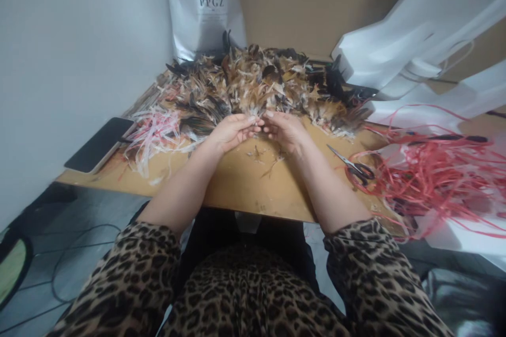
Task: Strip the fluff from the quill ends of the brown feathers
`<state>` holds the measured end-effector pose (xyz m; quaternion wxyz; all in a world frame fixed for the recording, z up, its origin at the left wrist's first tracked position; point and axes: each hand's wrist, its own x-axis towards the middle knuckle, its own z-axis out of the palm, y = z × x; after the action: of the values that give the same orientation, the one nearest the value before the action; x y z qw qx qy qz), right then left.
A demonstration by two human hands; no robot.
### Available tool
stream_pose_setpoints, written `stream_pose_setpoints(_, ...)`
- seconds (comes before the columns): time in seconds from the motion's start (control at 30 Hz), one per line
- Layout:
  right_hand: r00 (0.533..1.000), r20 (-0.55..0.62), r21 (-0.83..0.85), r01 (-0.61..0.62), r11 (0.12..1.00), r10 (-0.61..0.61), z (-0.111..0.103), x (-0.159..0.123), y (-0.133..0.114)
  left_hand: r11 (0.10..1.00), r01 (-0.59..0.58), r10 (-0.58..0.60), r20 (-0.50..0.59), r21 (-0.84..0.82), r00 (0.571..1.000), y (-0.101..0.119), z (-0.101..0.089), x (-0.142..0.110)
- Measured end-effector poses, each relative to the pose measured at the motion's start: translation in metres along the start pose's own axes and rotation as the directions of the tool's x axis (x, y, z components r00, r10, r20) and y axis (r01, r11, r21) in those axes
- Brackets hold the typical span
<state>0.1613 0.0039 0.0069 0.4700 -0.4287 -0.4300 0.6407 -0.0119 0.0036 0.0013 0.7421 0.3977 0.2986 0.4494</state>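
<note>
"While I run the recorder from this end, how do you read the hands?"

"I see both forearms [179, 184] reaching in over the near edge of the desk [245, 189]. The left hand [238, 131] has its fingers curled, thumb and forefinger drawn close. Across from it, the right hand [286, 131] is bent inward too, so the fingertips almost meet. I can't tell from here whether either one is pinching a feather."

"And the feathers [253, 81]?"

"Brown, black and cream, heaped at the fingertips and spread back toward the far edge."

"What about the surface and the room?"

"Left to right, I get a pale wall [79, 37], a dark-screened phone [99, 145] at the near left corner, pink and white strips [158, 124] just beside it, loose scraps [256, 154] between the forearms, scissors [351, 163] near the right edge, then red strands [443, 174] tangled at that edge."

"Containers?"

"One white bag [209, 16], printed PPGZ, rises behind the heap toward the far left corner. Its inside is hidden from me."
</note>
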Motion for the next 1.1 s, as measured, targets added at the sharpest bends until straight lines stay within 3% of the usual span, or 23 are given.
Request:
stream_pose_setpoints(0.2,0.999,-0.028,0.027,-0.024,0.999,0.025,0.008,0.0,0.006,0.981,-0.031,0.043,-0.062,0.193,0.997,-0.004,0.007,-0.001)
stream_pose_setpoints(0.47,0.972,-0.204,0.12,0.143,0.982,-0.116,0.006,0.003,0.003,0.999,-0.04,0.046,-0.277,0.026,0.96,0.0,0.004,0.004)
stream_pose_setpoints(0.63,0.941,-0.202,0.05,0.286,0.957,-0.271,0.007,0.004,0.006,0.996,0.087,-0.09,-0.197,-0.024,0.976,-0.002,0.006,0.003)
stream_pose_setpoints(1.1,0.948,-0.195,-0.124,0.232,0.965,-0.253,0.015,0.0,0.009,0.993,0.111,-0.113,-0.086,-0.031,0.99,-0.005,0.008,0.001)
